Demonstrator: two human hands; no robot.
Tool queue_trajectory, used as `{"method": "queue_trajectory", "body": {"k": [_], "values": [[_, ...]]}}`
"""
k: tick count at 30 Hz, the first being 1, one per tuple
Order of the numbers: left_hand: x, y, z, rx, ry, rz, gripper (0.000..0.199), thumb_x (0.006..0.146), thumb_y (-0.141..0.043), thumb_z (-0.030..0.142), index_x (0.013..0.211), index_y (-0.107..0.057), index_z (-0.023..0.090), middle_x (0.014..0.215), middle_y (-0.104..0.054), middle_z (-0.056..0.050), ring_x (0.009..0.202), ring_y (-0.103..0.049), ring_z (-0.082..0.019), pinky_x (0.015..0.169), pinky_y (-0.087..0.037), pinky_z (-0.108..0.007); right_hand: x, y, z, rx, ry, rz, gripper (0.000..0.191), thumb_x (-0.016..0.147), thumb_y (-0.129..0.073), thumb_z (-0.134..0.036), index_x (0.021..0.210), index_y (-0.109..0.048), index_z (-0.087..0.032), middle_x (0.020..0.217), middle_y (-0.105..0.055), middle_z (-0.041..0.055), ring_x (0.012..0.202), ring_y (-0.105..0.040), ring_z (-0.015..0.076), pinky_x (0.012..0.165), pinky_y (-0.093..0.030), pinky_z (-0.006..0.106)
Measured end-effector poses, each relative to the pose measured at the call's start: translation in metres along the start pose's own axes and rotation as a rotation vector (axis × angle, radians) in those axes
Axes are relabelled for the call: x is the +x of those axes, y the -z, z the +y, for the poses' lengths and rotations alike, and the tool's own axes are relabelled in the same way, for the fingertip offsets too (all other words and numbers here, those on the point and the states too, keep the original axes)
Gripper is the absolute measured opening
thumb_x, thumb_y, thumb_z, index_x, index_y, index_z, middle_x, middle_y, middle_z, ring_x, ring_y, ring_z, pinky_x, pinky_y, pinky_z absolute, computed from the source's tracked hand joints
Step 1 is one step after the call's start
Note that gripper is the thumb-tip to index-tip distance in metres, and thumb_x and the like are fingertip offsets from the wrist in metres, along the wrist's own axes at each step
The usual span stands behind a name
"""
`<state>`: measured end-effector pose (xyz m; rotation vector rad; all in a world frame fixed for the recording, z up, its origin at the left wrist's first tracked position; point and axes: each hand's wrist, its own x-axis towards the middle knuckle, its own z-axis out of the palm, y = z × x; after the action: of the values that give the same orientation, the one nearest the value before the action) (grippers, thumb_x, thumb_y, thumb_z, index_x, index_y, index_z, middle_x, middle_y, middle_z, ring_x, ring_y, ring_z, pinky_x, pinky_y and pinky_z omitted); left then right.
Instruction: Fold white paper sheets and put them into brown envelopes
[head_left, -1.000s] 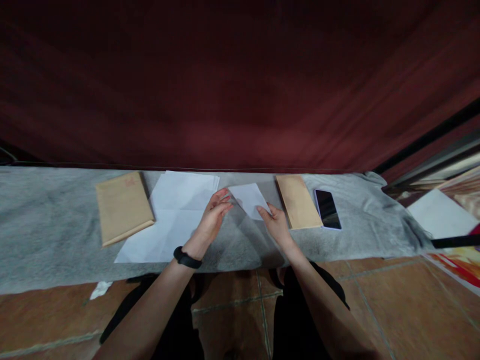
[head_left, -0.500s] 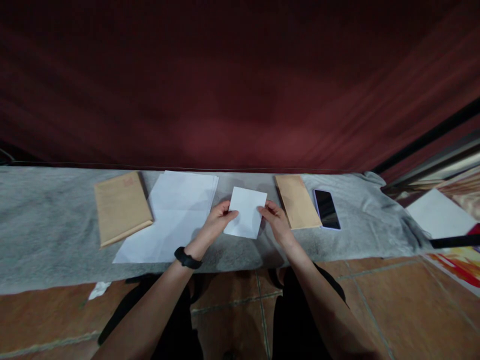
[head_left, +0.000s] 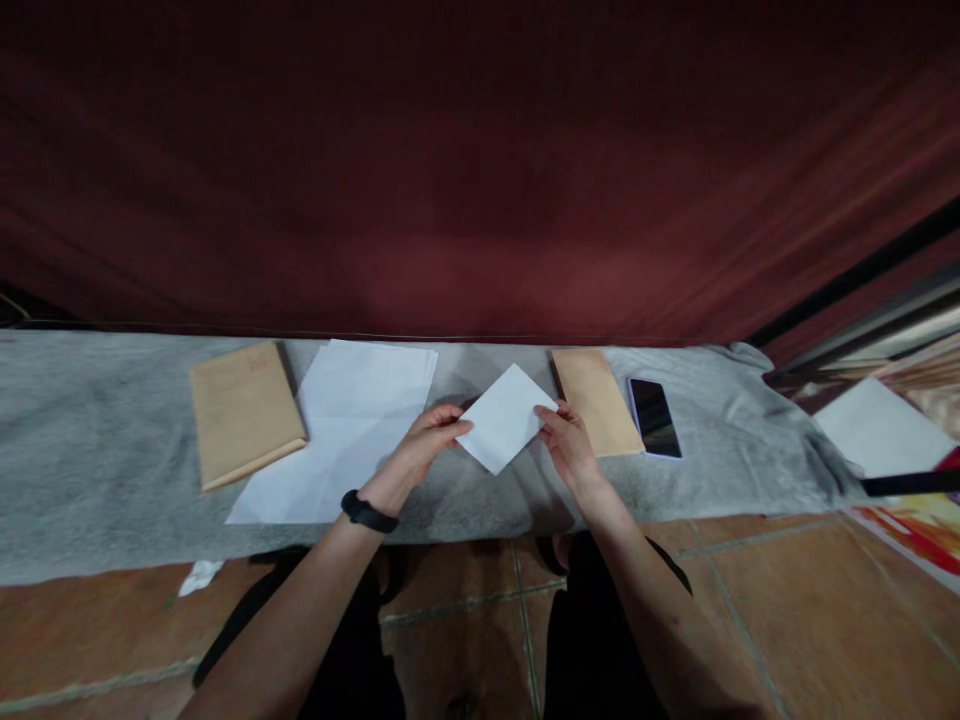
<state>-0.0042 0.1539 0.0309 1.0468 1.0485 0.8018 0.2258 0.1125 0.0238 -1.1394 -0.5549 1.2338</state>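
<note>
A small white folded paper [head_left: 504,420] is held between my two hands above the grey cloth, turned like a diamond. My left hand [head_left: 436,430] pinches its left corner, thumb on top. At the right corner, my right hand [head_left: 564,432] grips it between thumb and fingers. Large white sheets [head_left: 360,400] lie to the left, partly under a thick brown envelope [head_left: 244,410]. Just beyond my right hand lies a stack of narrower brown envelopes [head_left: 600,405].
A phone [head_left: 654,418] with a dark screen lies right of the envelopes on the grey cloth [head_left: 735,430]. A dark red curtain [head_left: 480,200] hangs behind. At the far right are a white sheet [head_left: 885,430] and a black bar [head_left: 911,484]. White scrap [head_left: 200,577] lies on the tiled floor.
The small paper has turned from roughly square-on to a diamond. My right hand has shifted slightly right and now holds a corner; my left hand has moved slightly left.
</note>
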Motion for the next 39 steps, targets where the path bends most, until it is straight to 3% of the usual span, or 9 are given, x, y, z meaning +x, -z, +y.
{"method": "queue_trajectory", "body": {"k": [5,11,14,17,21,26,31,35,39], "values": [[0.012,0.009,0.001,-0.009,-0.132,0.254,0.034,0.063,-0.081,0.035,0.089,-0.068,0.017,0.069,-0.063,0.004,0.060,-0.054,-0.012,0.059,-0.039,-0.023,-0.004,0.006,0.000,-0.265,-0.173,-0.187,0.035,0.059,-0.089,-0.042,0.073,-0.066,-0.020,0.069,-0.069,-0.0029,0.059,-0.064,0.0121,0.055,-0.055,0.023],[0.037,0.012,-0.009,0.196,-0.342,0.379,0.030,0.069,-0.072,0.018,0.099,-0.068,0.019,0.053,-0.035,0.011,0.048,-0.035,-0.009,0.050,-0.027,-0.022,-0.006,0.008,0.018,-0.670,-0.251,-0.265,0.020,0.085,-0.070,-0.029,0.069,-0.063,-0.019,0.054,-0.065,-0.0041,0.043,-0.055,0.0076,0.040,-0.043,0.015],[0.044,0.009,-0.018,0.340,-0.382,0.410,0.032,0.072,-0.070,0.013,0.104,-0.067,0.019,0.060,-0.044,0.008,0.052,-0.043,-0.010,0.054,-0.037,-0.022,-0.007,0.008,0.020,-0.798,-0.236,-0.237,0.021,0.090,-0.062,-0.022,0.070,-0.060,-0.019,0.051,-0.062,-0.0055,0.041,-0.055,0.0076,0.037,-0.040,0.015],[0.046,0.006,-0.024,0.539,-0.446,0.446,0.035,0.075,-0.067,0.009,0.108,-0.067,0.018,0.088,-0.063,-0.001,0.071,-0.059,-0.015,0.067,-0.052,-0.028,-0.007,0.008,0.018,-0.917,-0.209,-0.224,0.023,0.092,-0.058,-0.020,0.069,-0.060,-0.020,0.049,-0.060,-0.0057,0.040,-0.055,0.0090,0.038,-0.040,0.016],[0.036,-0.002,-0.026,0.825,-0.557,0.434,0.043,0.078,-0.060,0.004,0.119,-0.065,0.015,0.124,-0.062,-0.013,0.114,-0.062,-0.024,0.099,-0.054,-0.038,-0.008,0.010,0.014,-1.091,-0.162,-0.232,0.022,0.094,-0.057,-0.024,0.075,-0.067,-0.019,0.055,-0.065,-0.0029,0.045,-0.059,0.0108,0.046,-0.042,0.019],[0.010,-0.030,-0.035,1.253,-0.613,0.359,0.042,0.097,-0.049,0.021,0.138,-0.056,0.012,0.158,-0.040,-0.019,0.149,-0.034,-0.033,0.122,-0.031,-0.054,-0.008,0.010,0.009,-1.434,-0.028,-0.199,0.019,0.093,-0.062,-0.031,0.085,-0.075,-0.020,0.072,-0.074,0.0027,0.073,-0.071,0.0163,0.063,-0.045,0.021],[-0.012,-0.052,-0.055,1.474,-0.617,0.070,0.055,0.103,-0.040,0.037,0.151,-0.041,0.010,0.163,-0.035,-0.015,0.153,-0.026,-0.028,0.125,-0.026,-0.049,-0.008,0.009,0.008,-1.566,0.025,-0.155,0.020,0.094,-0.061,-0.034,0.092,-0.076,-0.022,0.091,-0.079,0.0062,0.089,-0.073,0.0203,0.072,-0.047,0.024],[-0.018,-0.056,-0.062,1.500,-0.608,0.074,0.057,0.104,-0.038,0.037,0.153,-0.037,0.008,0.164,-0.032,-0.015,0.154,-0.023,-0.027,0.126,-0.022,-0.048,-0.014,0.006,0.010,-1.600,0.099,-0.087,0.021,0.097,-0.057,-0.035,0.096,-0.073,-0.022,0.092,-0.078,0.0064,0.086,-0.073,0.0214,0.072,-0.047,0.027],[-0.017,-0.057,-0.062,1.505,-0.606,0.089,0.056,0.104,-0.035,0.033,0.155,-0.035,0.008,0.165,-0.030,-0.015,0.155,-0.021,-0.026,0.127,-0.020,-0.047,-0.023,-0.004,0.013,-1.538,0.415,0.021,0.029,0.103,-0.045,-0.034,0.113,-0.068,-0.018,0.108,-0.074,0.0110,0.099,-0.069,0.0235,0.086,-0.050,0.032]]}}
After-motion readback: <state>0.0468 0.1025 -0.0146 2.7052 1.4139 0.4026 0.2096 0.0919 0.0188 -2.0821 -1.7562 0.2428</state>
